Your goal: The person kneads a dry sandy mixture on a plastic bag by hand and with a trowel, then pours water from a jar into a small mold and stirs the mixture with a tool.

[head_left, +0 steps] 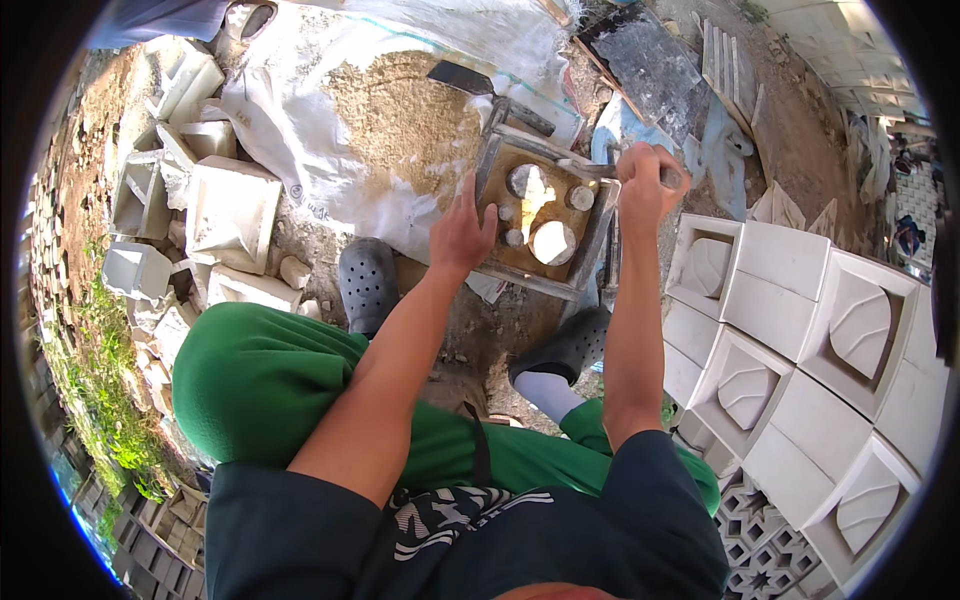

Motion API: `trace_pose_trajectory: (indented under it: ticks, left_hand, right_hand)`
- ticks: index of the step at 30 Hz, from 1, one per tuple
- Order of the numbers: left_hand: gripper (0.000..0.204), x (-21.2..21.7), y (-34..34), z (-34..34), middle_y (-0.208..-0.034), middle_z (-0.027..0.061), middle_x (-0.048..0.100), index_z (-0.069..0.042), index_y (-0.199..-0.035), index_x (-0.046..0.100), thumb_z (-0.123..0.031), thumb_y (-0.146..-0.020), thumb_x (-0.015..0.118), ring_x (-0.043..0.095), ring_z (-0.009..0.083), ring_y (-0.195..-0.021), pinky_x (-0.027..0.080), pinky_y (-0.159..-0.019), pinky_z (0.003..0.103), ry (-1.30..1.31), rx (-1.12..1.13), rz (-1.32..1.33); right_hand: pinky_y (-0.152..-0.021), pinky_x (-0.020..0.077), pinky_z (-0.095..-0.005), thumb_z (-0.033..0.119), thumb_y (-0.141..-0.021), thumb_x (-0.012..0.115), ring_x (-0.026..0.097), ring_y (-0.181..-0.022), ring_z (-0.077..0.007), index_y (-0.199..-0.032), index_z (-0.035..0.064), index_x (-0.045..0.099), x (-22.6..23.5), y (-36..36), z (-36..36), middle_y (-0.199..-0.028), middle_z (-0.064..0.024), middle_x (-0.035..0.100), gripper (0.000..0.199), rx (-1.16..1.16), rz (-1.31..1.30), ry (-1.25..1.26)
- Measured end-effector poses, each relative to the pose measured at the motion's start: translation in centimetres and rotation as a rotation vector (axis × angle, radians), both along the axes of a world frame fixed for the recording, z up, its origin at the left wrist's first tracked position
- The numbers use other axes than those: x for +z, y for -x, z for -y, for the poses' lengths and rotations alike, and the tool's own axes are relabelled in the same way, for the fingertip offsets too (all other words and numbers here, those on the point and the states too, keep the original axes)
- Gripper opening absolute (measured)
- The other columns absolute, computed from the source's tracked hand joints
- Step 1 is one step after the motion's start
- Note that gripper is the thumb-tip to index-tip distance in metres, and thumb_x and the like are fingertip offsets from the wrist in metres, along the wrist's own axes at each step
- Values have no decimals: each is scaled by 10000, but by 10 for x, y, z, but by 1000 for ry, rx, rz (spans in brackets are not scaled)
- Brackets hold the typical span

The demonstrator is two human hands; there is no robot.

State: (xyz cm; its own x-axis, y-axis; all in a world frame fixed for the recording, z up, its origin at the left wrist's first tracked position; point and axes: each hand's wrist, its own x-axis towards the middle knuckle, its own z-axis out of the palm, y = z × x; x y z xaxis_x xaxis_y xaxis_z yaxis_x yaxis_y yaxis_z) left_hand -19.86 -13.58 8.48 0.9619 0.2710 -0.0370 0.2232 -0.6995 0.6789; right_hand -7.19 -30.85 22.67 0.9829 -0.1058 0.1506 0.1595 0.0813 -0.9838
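In front of me sits a square grey mold frame (530, 284) with a brown inside. Several pale round pieces, among them a large white disc (552, 243), stand in it around a bright patch. My left hand (464, 234) rests at the frame's left side, fingers stretched out and thumb apart, holding nothing. My right hand (650, 184) is closed around a tool with a rounded handle end (670, 177). Its other end reaches left over the frame's far right corner, and its kind is unclear. A dark-bladed trowel (461, 77) lies just beyond the frame.
A sand heap (395, 120) lies on white sacking (290, 150) ahead. Pale broken blocks (232, 212) crowd the left. White molded blocks (785, 305) stand in rows at right. A dark board (645, 65) lies far right. Another person's foot (247, 20) shows at the top left.
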Motion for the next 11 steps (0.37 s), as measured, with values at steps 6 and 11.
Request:
trace_pose_trajectory:
  ticks: [6, 11]
  left_hand:
    - [669, 6, -2, 0, -1207, 232, 615, -54, -1486, 278, -362, -939, 509, 634, 416, -998, 508, -818, 501, 22, -19, -158]
    - [696, 2, -8, -1, -1252, 227, 602, -76, -1507, 248, -383, -940, 510, 634, 419, -1013, 501, -836, 501, 29, -2, -173]
  right_hand:
    - [-481, 259, -276, 84, -841, 610, 362, -517, -57, -553, 18, 486, -4, -10, 13, -551, 27, 442, 320, 34, -28, 145]
    - [-486, 270, -283, 109, -836, 624, 381, -531, -63, -550, 17, 496, -5, -14, 28, -556, 14, 455, 327, 114, -5, 218]
